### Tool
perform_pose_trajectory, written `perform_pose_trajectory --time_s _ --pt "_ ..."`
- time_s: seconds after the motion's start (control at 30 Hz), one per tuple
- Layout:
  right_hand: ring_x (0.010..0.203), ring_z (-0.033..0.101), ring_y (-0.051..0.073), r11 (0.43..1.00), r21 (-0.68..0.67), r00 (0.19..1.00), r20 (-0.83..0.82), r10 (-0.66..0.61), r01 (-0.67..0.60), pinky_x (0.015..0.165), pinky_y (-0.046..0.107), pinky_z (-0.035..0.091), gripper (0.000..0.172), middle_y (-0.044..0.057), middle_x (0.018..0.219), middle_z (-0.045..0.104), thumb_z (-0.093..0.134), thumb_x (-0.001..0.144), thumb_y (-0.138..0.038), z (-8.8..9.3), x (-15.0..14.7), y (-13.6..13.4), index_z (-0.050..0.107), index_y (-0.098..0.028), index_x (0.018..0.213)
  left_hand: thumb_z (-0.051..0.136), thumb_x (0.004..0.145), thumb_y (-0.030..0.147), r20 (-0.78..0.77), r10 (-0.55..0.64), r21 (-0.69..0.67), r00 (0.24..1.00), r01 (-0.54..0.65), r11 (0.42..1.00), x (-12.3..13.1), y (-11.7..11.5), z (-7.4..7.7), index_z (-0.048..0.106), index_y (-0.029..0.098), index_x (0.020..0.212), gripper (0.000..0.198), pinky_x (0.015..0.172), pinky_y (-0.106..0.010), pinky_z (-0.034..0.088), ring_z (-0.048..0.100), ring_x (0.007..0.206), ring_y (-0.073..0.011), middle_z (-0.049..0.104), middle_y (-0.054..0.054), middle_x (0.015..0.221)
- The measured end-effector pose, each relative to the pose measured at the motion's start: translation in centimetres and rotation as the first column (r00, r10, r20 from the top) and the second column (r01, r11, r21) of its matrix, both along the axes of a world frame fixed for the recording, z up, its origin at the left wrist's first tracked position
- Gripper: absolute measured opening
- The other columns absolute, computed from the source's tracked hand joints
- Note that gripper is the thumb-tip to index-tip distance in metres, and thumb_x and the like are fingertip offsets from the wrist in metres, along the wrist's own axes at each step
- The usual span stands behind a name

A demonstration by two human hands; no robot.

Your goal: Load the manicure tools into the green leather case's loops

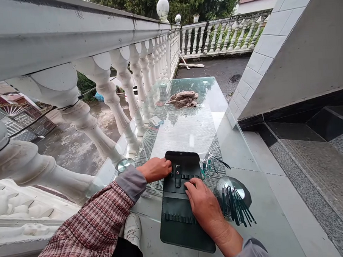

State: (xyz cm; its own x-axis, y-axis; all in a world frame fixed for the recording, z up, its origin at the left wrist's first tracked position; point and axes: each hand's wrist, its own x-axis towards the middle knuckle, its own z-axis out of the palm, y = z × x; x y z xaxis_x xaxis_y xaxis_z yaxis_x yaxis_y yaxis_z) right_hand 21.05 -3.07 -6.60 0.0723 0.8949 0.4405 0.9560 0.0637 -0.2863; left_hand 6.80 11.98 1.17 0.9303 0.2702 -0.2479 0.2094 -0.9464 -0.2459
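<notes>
A dark green tool case [178, 232] lies opened out on the glass table, with elastic loops across it and a nail clipper [177, 175] strapped in its upper part. My left hand [156, 169] has its fingers pressed together at the case's upper left edge; what they hold, if anything, is hidden. On the right side of the case rests my right hand [202, 203], fingers curled and somewhat apart, near the loops. Several slim dark tools [237, 207] lie fanned out to the right of that hand. More clippers and small metal tools [208, 164] lie beside the case's upper right corner.
The glass table [246, 155] stretches forward, with a crumpled brown cloth [184, 99] at its far end and a small white card [156, 121] toward the left. A white balustrade [101, 82] runs along the left. Stone steps [312, 167] rise at the right.
</notes>
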Motion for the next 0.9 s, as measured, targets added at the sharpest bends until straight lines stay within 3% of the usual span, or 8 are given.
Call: perform_pose_trajectory --time_s 0.13,0.4,0.67,0.9 --pt "0.084 0.058 0.019 1.000 0.004 1.000 -0.011 0.014 -0.014 0.073 0.029 0.048 0.023 0.010 0.097 0.059 0.041 0.089 -0.014 -0.3 0.1 0.0 0.064 -0.017 0.093 0.046 0.089 0.012 0.002 -0.116 0.015 0.993 0.116 0.993 0.6 0.5 0.2 0.063 0.014 0.082 0.019 0.052 -0.029 0.037 0.054 0.078 -0.0202 0.060 -0.010 0.087" --pt "0.085 0.058 0.019 1.000 -0.023 1.000 -0.011 0.007 -0.007 0.074 0.029 0.048 0.023 0.011 0.098 0.059 0.043 0.087 -0.012 -0.2 0.0 0.0 0.064 -0.016 0.094 0.047 0.091 0.014 0.020 -0.287 0.066 0.958 0.285 0.956 1.8 2.0 -0.4 0.063 0.012 0.079 0.020 0.048 -0.030 0.031 0.051 0.068 -0.0184 0.060 -0.009 0.078" --pt "0.086 0.057 0.019 0.997 -0.069 1.000 -0.025 -0.019 0.018 0.076 0.029 0.047 0.021 0.010 0.099 0.059 0.047 0.084 -0.008 0.1 -0.3 0.0 0.064 -0.016 0.093 0.044 0.091 0.012 0.032 -0.305 0.123 0.952 0.299 0.946 1.6 2.1 -0.7 0.062 0.010 0.079 0.021 0.045 -0.028 0.029 0.052 0.063 -0.0169 0.058 -0.009 0.074" --pt "0.085 0.057 0.019 1.000 -0.025 1.000 -0.002 -0.014 0.014 0.075 0.029 0.047 0.021 0.011 0.098 0.059 0.046 0.085 -0.009 -0.1 -0.4 0.0 0.065 -0.016 0.092 0.047 0.091 0.016 -0.018 -0.298 0.102 0.954 0.298 0.949 1.8 2.3 -0.3 0.060 0.015 0.085 0.014 0.045 -0.026 0.032 0.052 0.062 -0.0143 0.059 -0.006 0.081"
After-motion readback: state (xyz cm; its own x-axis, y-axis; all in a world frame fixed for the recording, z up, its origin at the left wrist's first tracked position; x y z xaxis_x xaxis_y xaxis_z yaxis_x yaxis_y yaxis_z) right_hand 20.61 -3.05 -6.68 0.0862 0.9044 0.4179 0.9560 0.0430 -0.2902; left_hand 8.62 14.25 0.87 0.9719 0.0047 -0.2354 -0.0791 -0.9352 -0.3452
